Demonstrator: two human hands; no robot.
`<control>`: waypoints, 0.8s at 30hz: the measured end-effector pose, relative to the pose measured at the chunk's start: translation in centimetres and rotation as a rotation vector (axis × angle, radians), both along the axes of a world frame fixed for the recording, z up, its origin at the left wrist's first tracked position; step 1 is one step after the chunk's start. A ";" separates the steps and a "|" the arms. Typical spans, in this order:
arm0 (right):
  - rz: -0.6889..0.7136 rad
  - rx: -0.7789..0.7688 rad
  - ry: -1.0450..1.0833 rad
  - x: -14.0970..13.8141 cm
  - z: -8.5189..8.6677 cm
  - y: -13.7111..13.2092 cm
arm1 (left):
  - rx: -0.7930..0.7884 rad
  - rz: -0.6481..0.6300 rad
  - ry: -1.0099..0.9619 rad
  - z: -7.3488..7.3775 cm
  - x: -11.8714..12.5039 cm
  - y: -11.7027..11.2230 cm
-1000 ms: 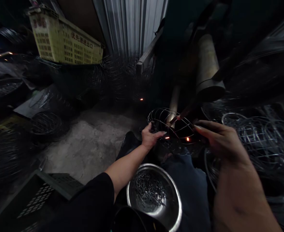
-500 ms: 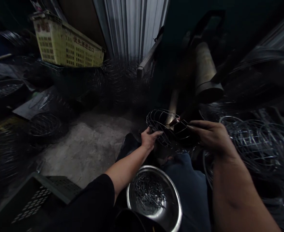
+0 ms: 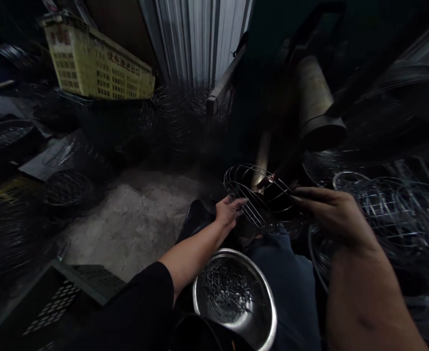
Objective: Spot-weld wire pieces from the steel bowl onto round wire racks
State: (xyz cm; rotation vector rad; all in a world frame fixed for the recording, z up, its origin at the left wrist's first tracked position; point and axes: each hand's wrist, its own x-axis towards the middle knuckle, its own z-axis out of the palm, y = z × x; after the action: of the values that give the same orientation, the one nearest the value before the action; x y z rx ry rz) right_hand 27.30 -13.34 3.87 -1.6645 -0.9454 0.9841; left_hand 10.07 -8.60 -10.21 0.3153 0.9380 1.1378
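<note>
Domed steel-wire cage, ribbed, open-framed; left hand gripping wires; right hand half-open, hold unclear.

We see dusty concrete floor; round wire cage sitting on it at left; dark wire-cage heap along far edge; black perforated crate at near left.
</note>
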 end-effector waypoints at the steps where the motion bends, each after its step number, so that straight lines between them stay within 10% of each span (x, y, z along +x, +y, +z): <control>1: 0.002 0.011 0.000 -0.3 -0.1 0.4 | -0.007 0.006 -0.002 0.0 0.0 0.1; 13: 0.022 -0.178 0.099 1.8 -0.5 -1.4 | -0.051 -0.077 -0.040 -0.9 0.0 -0.2; 24: 0.033 -0.042 0.020 -0.5 -0.1 1.7 | -0.253 -0.129 -0.075 -0.3 -0.1 0.4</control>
State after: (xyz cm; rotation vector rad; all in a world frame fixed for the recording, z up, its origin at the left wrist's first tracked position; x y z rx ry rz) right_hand 26.80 -11.61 3.73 -1.6759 -0.9473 1.0469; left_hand 10.01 -8.20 -10.52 0.1247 0.9694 0.8957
